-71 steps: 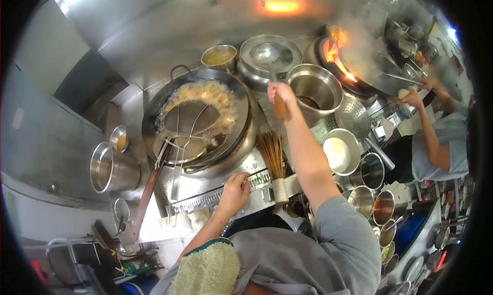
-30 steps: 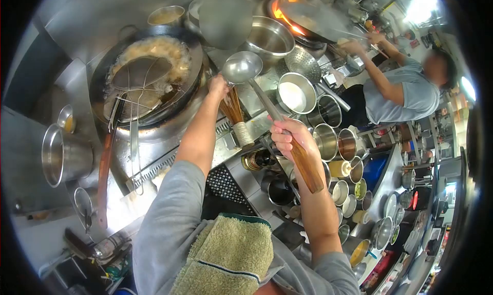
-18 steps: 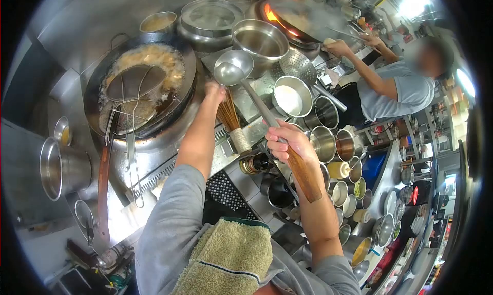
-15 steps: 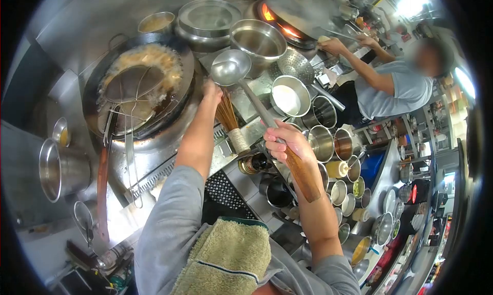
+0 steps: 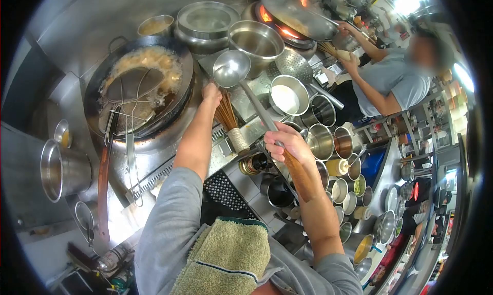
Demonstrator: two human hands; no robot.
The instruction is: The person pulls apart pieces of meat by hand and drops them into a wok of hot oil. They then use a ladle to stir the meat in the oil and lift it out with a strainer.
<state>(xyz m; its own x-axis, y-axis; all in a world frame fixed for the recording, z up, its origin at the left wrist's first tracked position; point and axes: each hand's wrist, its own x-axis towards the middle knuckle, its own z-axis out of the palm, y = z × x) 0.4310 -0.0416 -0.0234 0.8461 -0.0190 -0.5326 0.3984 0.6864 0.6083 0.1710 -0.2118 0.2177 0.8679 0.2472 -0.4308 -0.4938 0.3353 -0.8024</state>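
My right hand is wrapped round the wooden handle of a long steel ladle. The ladle's bowl is raised in front of a deep steel pot. My left hand is closed at the right side of the big wok; what its fingers grip is hidden. Just beside that hand lies a bamboo brush with a pale wrapped grip. Hot oil foams round food in the wok. A wire strainer and a wooden-handled skimmer rest across it.
At the upper right a co-worker tilts another wok over flames. Between us stand a perforated skimmer and a pan of white liquid. Several containers crowd the right, including a yellow squeeze bottle. A steel pot is at left.
The co-worker's wok has tipped up, and a flame now rises behind it. A bamboo brush shows in the co-worker's nearer hand. My hands and ladle have barely moved.
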